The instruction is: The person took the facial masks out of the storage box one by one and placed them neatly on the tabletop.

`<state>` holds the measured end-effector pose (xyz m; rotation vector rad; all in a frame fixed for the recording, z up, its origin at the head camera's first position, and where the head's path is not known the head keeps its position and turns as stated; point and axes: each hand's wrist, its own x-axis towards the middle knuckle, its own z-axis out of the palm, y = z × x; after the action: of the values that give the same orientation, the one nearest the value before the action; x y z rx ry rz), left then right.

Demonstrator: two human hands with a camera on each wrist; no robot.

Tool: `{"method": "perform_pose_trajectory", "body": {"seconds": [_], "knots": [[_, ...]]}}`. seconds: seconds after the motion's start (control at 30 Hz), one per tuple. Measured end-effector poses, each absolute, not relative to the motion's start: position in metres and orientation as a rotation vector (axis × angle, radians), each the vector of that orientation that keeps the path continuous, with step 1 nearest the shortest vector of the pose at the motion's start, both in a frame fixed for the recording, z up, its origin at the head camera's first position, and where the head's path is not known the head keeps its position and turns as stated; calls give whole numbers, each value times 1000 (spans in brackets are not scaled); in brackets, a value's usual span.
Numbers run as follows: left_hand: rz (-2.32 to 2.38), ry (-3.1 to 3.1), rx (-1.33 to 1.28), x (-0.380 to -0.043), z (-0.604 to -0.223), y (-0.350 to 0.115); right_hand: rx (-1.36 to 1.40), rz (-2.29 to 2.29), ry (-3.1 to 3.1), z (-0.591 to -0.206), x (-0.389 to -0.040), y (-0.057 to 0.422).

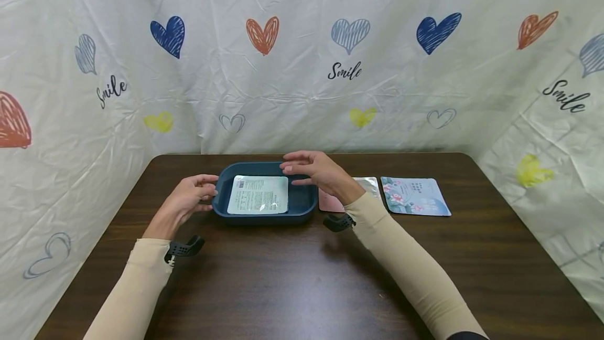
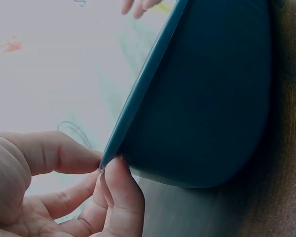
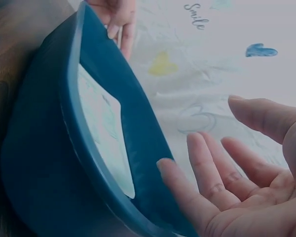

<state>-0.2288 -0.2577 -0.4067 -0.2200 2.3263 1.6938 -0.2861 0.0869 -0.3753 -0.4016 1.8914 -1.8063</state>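
A dark blue tray (image 1: 302,209) with rounded corners lies on the table. Inside it, toward the left, is a pale, flat sachet (image 1: 257,195) with printed text and a barcode facing up. My left hand (image 1: 189,198) is at the tray's left end. In the left wrist view, its thumb and index finger (image 2: 124,197) pinch the rim. Over the tray's right end is my right hand (image 1: 318,172), fingers spread and slightly bent, with nothing held. The right wrist view shows its fingertips (image 3: 166,167) beside the rim, thumb apart from them.
Right of the tray lies a pink and silver sachet (image 1: 330,203), partly covered by my right hand. Beside it is a light blue sachet (image 1: 415,196) with flower print. A white curtain (image 1: 292,83) with hearts hangs behind the brown table (image 1: 283,277).
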Motion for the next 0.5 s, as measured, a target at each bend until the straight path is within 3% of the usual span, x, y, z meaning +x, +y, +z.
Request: {"method": "perform_pose_trajectory", "body": {"seconds": [0.5], "knots": [[1689, 2324, -229, -230, -405, -257, -309, -1685, 1964, -389, -288, 60]]}}
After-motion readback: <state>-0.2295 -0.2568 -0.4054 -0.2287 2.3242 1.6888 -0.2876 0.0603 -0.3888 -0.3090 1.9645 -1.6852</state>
